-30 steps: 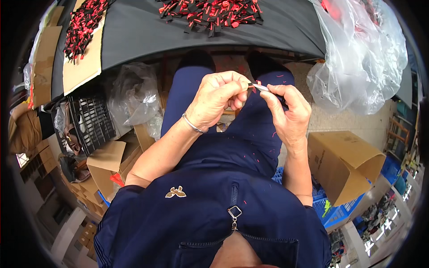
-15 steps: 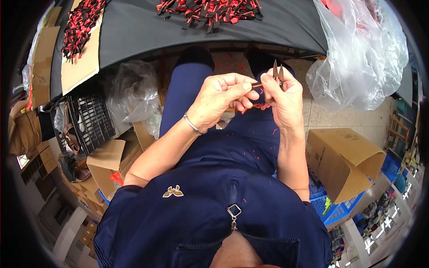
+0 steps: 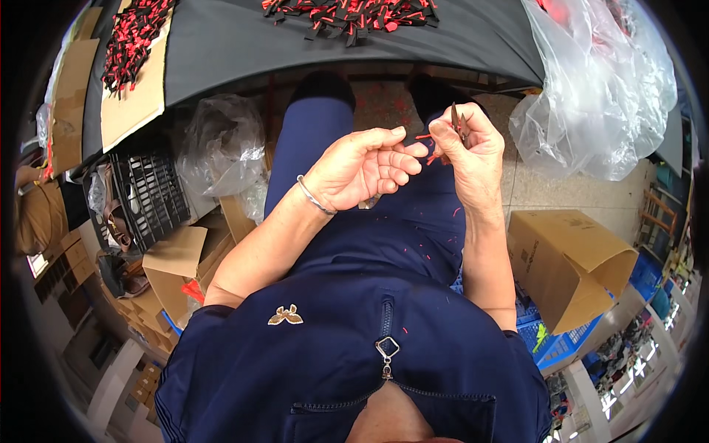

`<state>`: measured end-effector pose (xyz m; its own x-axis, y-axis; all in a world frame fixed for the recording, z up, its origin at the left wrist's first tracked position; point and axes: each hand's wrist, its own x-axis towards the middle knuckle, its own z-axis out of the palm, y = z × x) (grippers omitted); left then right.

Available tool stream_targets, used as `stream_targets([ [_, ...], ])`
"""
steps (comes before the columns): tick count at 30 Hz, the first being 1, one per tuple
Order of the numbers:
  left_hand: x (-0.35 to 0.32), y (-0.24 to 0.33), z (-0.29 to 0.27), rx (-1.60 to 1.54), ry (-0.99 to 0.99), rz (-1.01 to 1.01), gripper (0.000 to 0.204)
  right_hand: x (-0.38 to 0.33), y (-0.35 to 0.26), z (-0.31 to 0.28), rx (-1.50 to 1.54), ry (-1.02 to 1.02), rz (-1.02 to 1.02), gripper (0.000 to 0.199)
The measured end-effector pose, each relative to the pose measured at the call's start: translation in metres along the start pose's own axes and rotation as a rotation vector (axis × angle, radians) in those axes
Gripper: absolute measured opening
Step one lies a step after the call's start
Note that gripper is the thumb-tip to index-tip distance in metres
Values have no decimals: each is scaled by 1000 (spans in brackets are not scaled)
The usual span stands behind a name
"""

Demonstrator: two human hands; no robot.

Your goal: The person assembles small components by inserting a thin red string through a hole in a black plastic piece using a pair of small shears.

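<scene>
My right hand is closed round a pair of dark thread snips, whose pointed blades stick up past my thumb. Bits of red cord poke out beside that thumb, toward my other hand; how they are held is hidden. Just left of them, over my lap, my left hand is turned partly palm up. Its thumb stands apart from loosely curled fingers, and I see nothing between them. On the black-covered table ahead lies a pile of small black and red strips.
More such strips lie on a cardboard sheet at the far left. Clear plastic bags hang at the right table edge. Cardboard boxes flank me, with a black crate at left. Red scraps dot my clothes.
My left hand has let go of the small dark and red piece it pinched and drawn back slightly, its fingers loosening. The right hand keeps the snips; the red cord below it has shifted.
</scene>
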<state>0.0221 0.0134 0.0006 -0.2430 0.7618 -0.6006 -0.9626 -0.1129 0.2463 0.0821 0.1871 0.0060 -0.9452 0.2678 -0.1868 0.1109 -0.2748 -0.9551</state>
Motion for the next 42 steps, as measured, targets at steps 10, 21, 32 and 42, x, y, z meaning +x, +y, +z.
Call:
stream_targets([
  [10,4,-11,11,263,183,410,19,-1,2,3,-57,89,57,29],
  [21,7,-15,23,181,199,540,18,-23,3,11,-928,304,-558,24],
  [32,9,-15,24,416,310,610,14,-22,5,9,-837,278,-473,19],
  [42,10,-12,19,1077,348,923,10,-4,4,-10,-38,106,223,31],
])
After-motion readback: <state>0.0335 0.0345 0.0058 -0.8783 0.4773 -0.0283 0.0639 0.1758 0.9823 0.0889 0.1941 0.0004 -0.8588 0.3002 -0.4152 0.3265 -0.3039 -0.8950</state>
